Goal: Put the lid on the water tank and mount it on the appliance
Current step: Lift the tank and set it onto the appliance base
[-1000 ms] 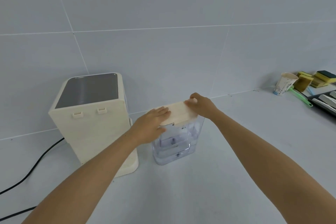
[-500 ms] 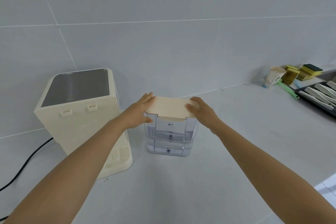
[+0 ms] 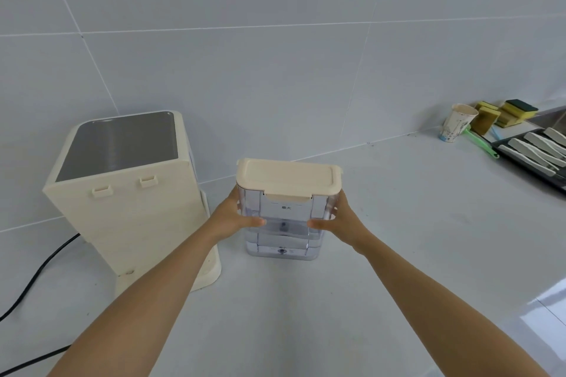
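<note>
Both hands clamp the lidded tank's sides
My left hand (image 3: 228,219) and right hand (image 3: 343,220) fingers grip the clear plastic water tank (image 3: 283,223) under its cream lid (image 3: 288,176); it looks rigid, smooth, probably slippery

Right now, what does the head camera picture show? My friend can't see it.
Two hands, left hand and right hand, grip the sides of a clear water tank with its cream lid on. A cream appliance stands left of it on the grey counter.

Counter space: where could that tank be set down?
Bare counter lies between the water tank and the paper cup, and in front near the arms. Crowded: far right, with sponges and a tray.
</note>
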